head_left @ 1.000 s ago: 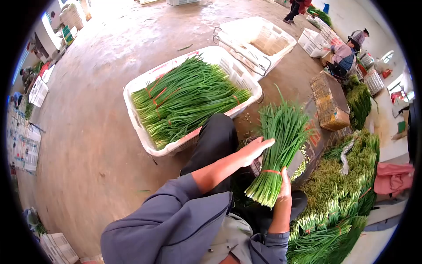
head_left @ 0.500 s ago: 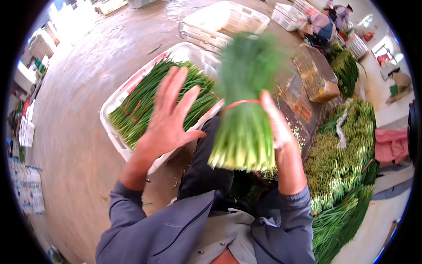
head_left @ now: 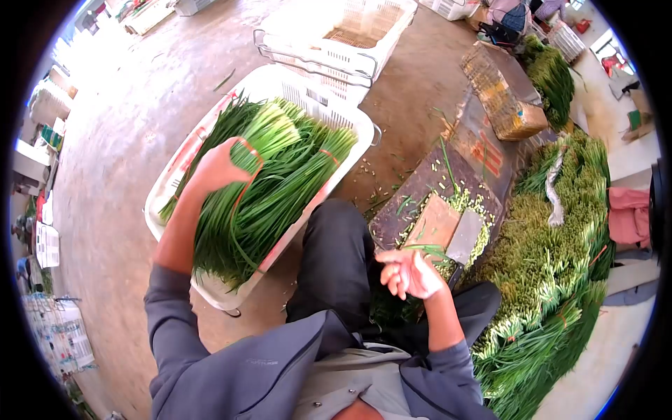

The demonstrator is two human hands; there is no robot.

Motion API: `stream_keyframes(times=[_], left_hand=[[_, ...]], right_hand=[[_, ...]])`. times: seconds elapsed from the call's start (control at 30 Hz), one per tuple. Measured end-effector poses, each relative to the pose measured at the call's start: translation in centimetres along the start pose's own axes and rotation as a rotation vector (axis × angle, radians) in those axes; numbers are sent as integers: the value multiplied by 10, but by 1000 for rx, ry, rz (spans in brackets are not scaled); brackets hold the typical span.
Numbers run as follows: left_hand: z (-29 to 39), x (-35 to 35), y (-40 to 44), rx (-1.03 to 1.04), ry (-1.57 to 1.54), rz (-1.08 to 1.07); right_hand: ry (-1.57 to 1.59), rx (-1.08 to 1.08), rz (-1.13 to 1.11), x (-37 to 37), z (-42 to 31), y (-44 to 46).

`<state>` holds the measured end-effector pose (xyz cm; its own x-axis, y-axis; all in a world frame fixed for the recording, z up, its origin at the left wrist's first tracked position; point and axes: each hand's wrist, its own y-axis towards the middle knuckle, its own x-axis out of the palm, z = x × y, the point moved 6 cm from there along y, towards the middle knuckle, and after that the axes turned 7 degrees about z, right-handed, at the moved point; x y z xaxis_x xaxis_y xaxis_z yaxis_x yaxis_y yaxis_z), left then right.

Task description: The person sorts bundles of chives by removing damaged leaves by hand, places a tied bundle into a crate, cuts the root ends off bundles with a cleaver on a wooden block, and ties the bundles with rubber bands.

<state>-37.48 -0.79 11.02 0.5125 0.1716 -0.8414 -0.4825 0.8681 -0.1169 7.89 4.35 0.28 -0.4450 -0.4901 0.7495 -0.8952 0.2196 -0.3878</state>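
My left hand (head_left: pixel 222 166) is closed around a bunch of garlic chives (head_left: pixel 262 136) tied with a red band. The bunch lies on other chive bunches in a white plastic crate (head_left: pixel 162 168), pale stem ends toward the far right and leaves toward me. My right hand (head_left: pixel 414 274) hovers above my lap with nothing visible in it, index finger stretched and other fingers loosely bent. Just beyond it are a wooden block (head_left: pixel 430 222) and a flat grey plate (head_left: pixel 464 236), with trimmed stem bits around them.
White crates (head_left: pixel 371 52) with metal handles stand beyond the full one. At right lies a large pile of chives (head_left: pixel 542 255) with a pale twisted strip on top. A taped cardboard box (head_left: pixel 500 94) sits beyond the dark board (head_left: pixel 392 224). People are at the far right.
The banded bunch has gone from my right hand into the crate, where my left hand now grips it. My right hand has dropped toward my lap. My view has shifted slightly.
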Motion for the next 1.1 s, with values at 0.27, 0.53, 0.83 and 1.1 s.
stream_keyframes(times=[0.27, 0.53, 0.83, 1.1], left_hand=[[15, 160, 157, 11, 170, -11], [-22, 209, 149, 36, -42, 128], [-52, 196, 88, 99, -122, 250], [-60, 195, 91, 102, -150, 243]], right_hand=[[39, -80, 149, -31, 9, -57], [-768, -258, 490, 10, -113, 82], [-1997, -612, 92, 25, -113, 308], [-2028, -408, -1, 19, -95, 327]])
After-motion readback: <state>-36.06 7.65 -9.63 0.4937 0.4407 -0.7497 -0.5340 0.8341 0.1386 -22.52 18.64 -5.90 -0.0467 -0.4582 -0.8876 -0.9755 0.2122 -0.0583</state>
